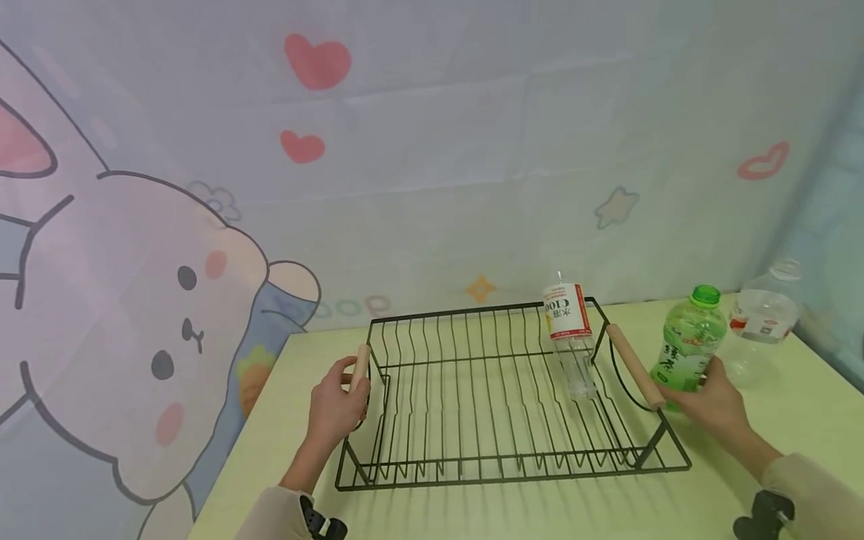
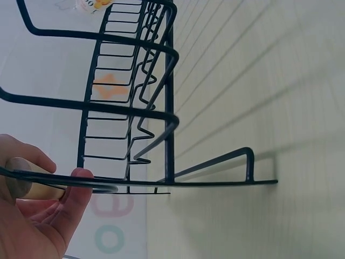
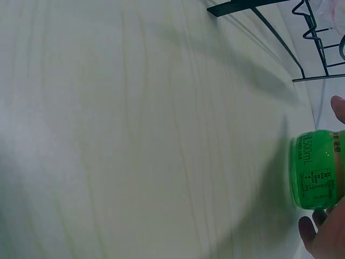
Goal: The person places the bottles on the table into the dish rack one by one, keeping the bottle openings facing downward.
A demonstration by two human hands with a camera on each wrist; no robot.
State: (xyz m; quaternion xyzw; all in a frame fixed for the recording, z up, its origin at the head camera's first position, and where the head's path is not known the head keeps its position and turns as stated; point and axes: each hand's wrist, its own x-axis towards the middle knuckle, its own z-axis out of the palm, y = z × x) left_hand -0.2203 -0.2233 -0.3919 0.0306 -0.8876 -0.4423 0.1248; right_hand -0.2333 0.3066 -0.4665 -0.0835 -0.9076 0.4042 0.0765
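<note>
A black wire dish rack [image 1: 489, 480] with two wooden handles stands on the table. My left hand [image 1: 337, 401] grips the rack's left wooden handle [image 1: 361, 367], its fingers curled round it; the left wrist view shows this handle [image 2: 40, 190] end-on in the hand. On the other side, my right hand [image 1: 718, 405] holds a green labelled bottle [image 1: 694, 334] with a green top, just outside the right handle [image 1: 634, 365]. The right wrist view shows the lower part of this bottle [image 3: 318, 170] between thumb and fingers. A clear bottle [image 1: 569, 311] with a white-and-red C100 label rests slanted in the rack's right end.
Behind the right hand a second clear bottle [image 1: 766, 319] with a red-and-white label stands upright on the pale yellow-green table [image 1: 270, 431]. A printed cloth [image 1: 432, 187] with hearts and a large rabbit hangs along the table's back and left.
</note>
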